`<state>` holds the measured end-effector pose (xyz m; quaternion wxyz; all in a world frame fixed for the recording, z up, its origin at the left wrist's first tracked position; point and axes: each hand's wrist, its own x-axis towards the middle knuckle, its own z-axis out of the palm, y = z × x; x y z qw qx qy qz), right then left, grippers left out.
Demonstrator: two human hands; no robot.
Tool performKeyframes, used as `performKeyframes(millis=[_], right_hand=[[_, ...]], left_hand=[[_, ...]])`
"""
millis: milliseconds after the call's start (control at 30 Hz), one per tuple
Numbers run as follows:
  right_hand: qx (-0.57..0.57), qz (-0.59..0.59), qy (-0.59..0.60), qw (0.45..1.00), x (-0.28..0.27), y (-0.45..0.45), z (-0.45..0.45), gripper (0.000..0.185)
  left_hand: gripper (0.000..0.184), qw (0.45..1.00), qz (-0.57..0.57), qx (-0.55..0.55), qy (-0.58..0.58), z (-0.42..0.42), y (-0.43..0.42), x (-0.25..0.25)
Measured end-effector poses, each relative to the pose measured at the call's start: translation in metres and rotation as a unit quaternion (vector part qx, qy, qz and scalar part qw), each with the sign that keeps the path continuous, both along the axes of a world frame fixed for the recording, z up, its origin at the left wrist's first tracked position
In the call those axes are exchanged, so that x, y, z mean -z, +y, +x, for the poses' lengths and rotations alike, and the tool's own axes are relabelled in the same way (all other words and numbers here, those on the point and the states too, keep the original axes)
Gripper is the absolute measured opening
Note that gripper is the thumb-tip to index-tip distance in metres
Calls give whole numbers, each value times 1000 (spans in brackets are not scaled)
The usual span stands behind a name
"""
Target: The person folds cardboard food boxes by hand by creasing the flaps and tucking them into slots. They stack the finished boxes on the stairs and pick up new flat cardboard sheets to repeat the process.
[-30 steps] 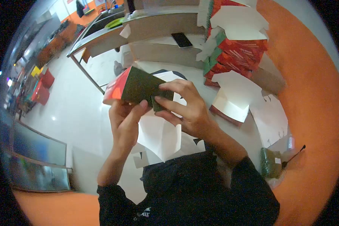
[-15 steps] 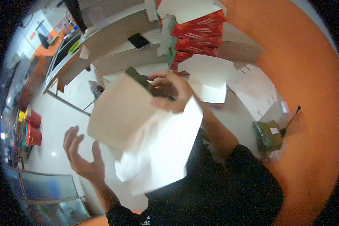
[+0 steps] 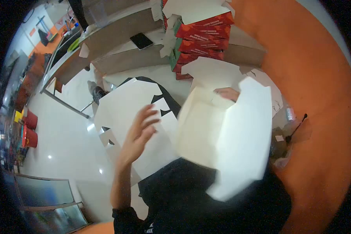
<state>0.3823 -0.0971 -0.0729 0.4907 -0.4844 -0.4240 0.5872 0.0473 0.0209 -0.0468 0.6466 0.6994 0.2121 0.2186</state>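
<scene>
"Beside the flat blank [image 3: 124,105], which step is in hand?"

"Apparently, transfer of the folded box [image 3: 218,132], right of the blank. Right hand [image 3: 227,94]: clamped on its wall. Left hand [image 3: 138,132]: empty, fingers apart."

"Next requirement?"

"Likely, steady grip; clearance from the neighbouring box [image 3: 211,73]."

The black shirt [image 3: 183,195] shows letters [image 3: 149,230], apparently "LUE"; lettering on the red boxes [image 3: 203,45] is illegible.

Flat sheet [image 3: 124,103] as centre, left hand [image 3: 137,134] over it. From sheet: phone [image 3: 141,41] 12 o'clock, box stack [image 3: 203,43] 1, second open box [image 3: 212,73] 2, held box [image 3: 202,126] 3, bag [image 3: 277,145] beyond, buckets [image 3: 29,137] 9. Right hand [image 3: 229,93] at held box's far wall.
</scene>
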Motion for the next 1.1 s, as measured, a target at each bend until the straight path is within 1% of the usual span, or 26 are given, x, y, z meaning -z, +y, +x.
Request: performKeyframes(millis=[67, 100, 133, 167, 200, 267, 300, 333, 367, 400, 433, 467, 533, 567, 600, 633, 667, 700, 767, 800, 867, 900, 967, 1033, 1067, 1100], right_hand=[[-126, -34, -122, 984, -10, 27, -5, 37], [-154, -22, -161, 975, -9, 35, -10, 37], [-181, -9, -200, 963, -7, 43, -14, 37], [-173, 33, -217, 960, 4, 48, -18, 37], [-165, 73, -232, 956, 15, 49, -22, 38], [-16, -8, -153, 988, 23, 41, -24, 39], [46, -72, -112, 990, 17, 38, -23, 39], [172, -141, -109, 969, -9, 29, -32, 36], [255, -34, -152, 954, 2, 13, -23, 33], [331, 75, -192, 921, 15, -8, -13, 31], [409, 127, -251, 868, -5, -33, -27, 29], [474, 158, -201, 843, -23, -58, -46, 29], [375, 302, -203, 852, -33, -111, -69, 28], [240, 373, -197, 874, -39, -106, -72, 29], [101, 435, -188, 875, -44, -98, -80, 30], [134, 346, -308, 876, -49, -84, -98, 33], [164, 250, -422, 856, -52, -70, -114, 37], [188, 211, -470, 836, -40, -59, -112, 40], [233, 131, -558, 786, 8, -29, -93, 47], [235, 114, -567, 781, 23, -24, -86, 48], [241, 83, -585, 770, 39, -19, -73, 51], [269, 92, -593, 753, 36, -18, -72, 50], [328, 107, -605, 718, 28, -17, -73, 48], [338, 108, -616, 704, 30, -10, -63, 40], [343, 109, -623, 695, 33, -6, -56, 36], [309, 92, -634, 703, 42, -3, -46, 31]], left_hand=[[68, 984, -154, 77, 43, 24, -9, 13], [69, 979, -168, 96, 71, 33, -19, 30], [68, 978, -179, 65, 81, 42, -32, 38], [67, 977, -189, 35, 91, 48, -41, 45], [66, 970, -230, 4, 73, 48, -44, 54], [64, 948, -310, -59, 38, 48, -48, 68], [62, 940, -328, -90, 21, 48, -49, 68], [60, 931, -346, -121, 2, 49, -48, 65], [59, 919, -362, -154, -18, 49, -47, 64], [64, 920, -361, -146, -44, 51, -44, 69], [67, 919, -356, -162, -52, 56, -47, 63], [71, 917, -352, -178, -58, 65, -53, 51], [80, 919, -342, -177, -90, 81, -55, 45], [87, 905, -366, -193, -98, 89, -56, 36], [89, 902, -371, -186, -124, 98, -52, 44], [90, 897, -375, -178, -150, 107, -48, 52], [90, 897, -370, -178, -162, 114, -49, 48], [84, 905, -361, -163, -153, 119, -49, 49], [73, 920, -343, -137, -133, 129, -48, 58], [69, 915, -367, -126, -114, 131, -44, 66], [67, 928, -343, -135, -61, 129, -39, 75], [65, 932, -331, -141, -32, 124, -37, 77], [57, 951, -277, -134, -32, 112, -30, 77], [52, 969, -217, -116, -30, 104, -23, 72], [45, 974, -195, -112, -16, 102, -21, 65], [44, 979, -176, -102, -16, 98, -20, 60]])
